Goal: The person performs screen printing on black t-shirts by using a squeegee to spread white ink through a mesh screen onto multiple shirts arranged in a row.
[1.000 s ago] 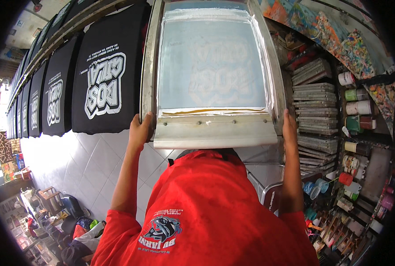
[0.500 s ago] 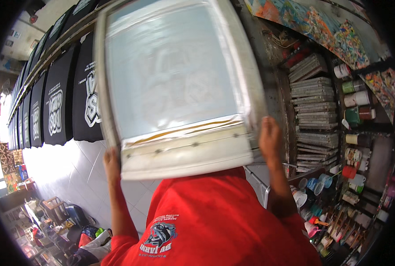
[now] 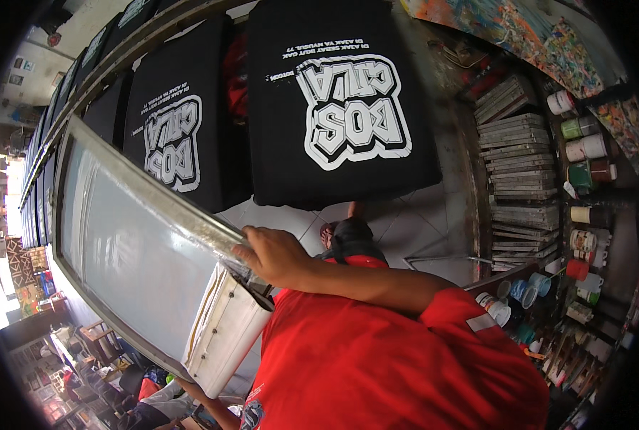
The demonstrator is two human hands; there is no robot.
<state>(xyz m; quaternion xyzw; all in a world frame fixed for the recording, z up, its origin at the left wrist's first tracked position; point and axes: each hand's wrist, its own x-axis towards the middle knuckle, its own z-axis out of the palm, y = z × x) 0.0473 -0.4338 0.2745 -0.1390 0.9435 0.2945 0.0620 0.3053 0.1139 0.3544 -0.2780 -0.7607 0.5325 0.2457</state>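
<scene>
A large screen-printing frame (image 3: 134, 236) with pale blue mesh and a white strip at its near end is tilted at the left, lifted off the platens. My right hand (image 3: 268, 254) grips its upper right rail near the corner. My left hand (image 3: 190, 388) is low at the frame's bottom corner, partly hidden, with fingers around that edge. Behind the frame, a black T-shirt (image 3: 276, 179) with a white outlined print lies on a platen, beside another printed black shirt (image 3: 165, 72). I wear a red shirt (image 3: 398, 351).
A row of further black shirts (image 3: 47, 201) runs leftward along a rail. At the right are stacked frames (image 3: 516, 158), several paint tubs (image 3: 584, 147) and paint-spattered boards (image 3: 520, 39). My foot stands on the tiled floor (image 3: 398, 222); piled clutter (image 3: 97, 358) fills the lower left.
Both hands have carried the screen frame down and to the left, turning and tilting it. The printed shirt that was beneath it is now uncovered.
</scene>
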